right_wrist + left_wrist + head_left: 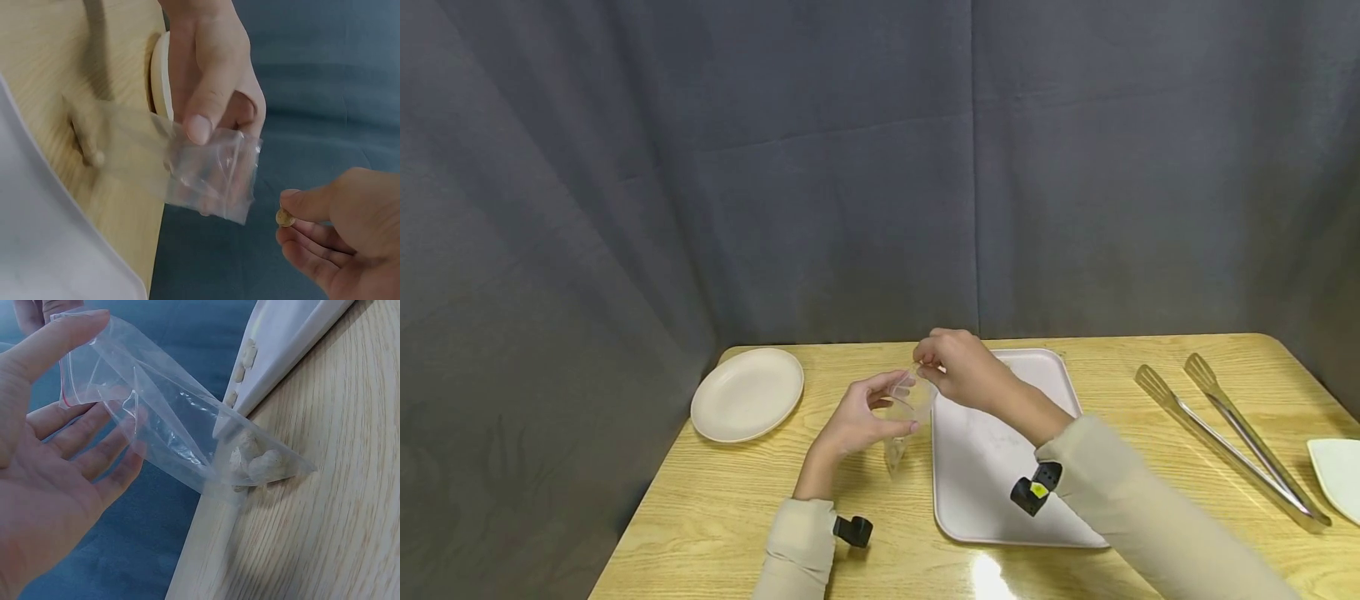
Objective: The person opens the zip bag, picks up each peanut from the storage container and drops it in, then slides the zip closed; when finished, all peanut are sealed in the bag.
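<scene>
My left hand (859, 421) holds a clear zip bag (159, 412) near its mouth, thumb on one side and fingers on the other. The bag tapers down to a corner, where a few peanuts in the shell (265, 465) lie bunched. Between thumb and fingertips, my right hand (350, 231) pinches a single peanut (285, 217), a short distance from the bag's mouth in the right wrist view. In the head view, the right hand (962, 367) is just above and right of the left one, and the peanut is too small to make out.
A pale rectangular tray (985, 475) lies right of the bag, with several peanuts (249, 356) by its rim. A round beige plate (747, 396) is at the left. Metal tongs (1232, 429) and part of a white dish (1337, 475) are at the right.
</scene>
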Demonstrator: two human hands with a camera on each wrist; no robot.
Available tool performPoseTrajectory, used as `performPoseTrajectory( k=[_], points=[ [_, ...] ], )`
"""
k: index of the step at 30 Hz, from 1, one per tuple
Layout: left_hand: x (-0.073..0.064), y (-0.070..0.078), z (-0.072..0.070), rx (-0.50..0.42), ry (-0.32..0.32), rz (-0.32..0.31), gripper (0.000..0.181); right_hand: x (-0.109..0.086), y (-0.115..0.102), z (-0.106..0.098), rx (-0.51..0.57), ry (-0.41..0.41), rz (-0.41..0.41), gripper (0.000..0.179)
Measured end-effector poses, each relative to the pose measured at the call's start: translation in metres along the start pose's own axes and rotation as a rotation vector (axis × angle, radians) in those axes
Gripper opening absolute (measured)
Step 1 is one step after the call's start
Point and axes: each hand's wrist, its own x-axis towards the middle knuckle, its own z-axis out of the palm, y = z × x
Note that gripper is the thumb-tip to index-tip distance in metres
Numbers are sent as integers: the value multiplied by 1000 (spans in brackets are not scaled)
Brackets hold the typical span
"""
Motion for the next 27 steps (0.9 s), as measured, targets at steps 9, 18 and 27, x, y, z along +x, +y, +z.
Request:
performPoseTrajectory(
  k=[9,18,27],
  points=[
    [7,-30,0,-13,46,-13,75,-1,-5,8,27,-21,-17,12],
    [5,-31,-1,-19,53,-3,71,-1,-7,15,49,-30,-33,11],
    [6,-27,-1,-16,26,-6,72,-2,-8,16,63,-44,-13,11]
  ],
)
